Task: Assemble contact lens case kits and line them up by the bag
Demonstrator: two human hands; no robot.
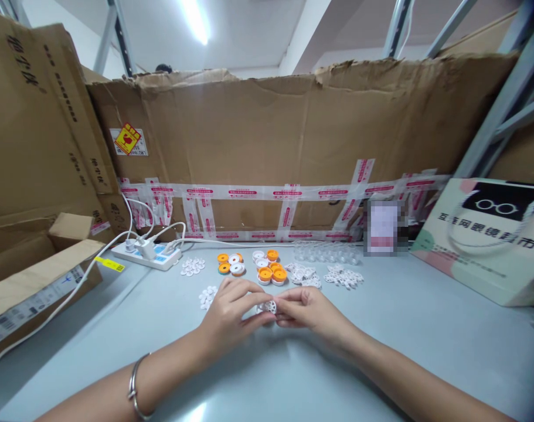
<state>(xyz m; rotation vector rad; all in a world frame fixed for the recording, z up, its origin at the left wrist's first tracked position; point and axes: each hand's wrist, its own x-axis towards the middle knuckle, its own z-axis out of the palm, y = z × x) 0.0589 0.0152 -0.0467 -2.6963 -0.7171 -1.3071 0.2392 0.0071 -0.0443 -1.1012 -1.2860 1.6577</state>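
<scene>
1. Left hand (234,308): fingers and thumb closed on white part (267,306).
2. Right hand (306,312): pinching same part's right edge.
3. Part sits between both hands; can't tell if it touches table (258,375).
4. White discs (207,298) just past left hand.
5. Orange-and-white wheels (276,272) farther out.
6. Cardboard (249,135) behind everything.

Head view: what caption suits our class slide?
Left hand and right hand hold a small white perforated piece over a grey-blue tabletop, near round orange-and-white plastic-looking parts.
</scene>
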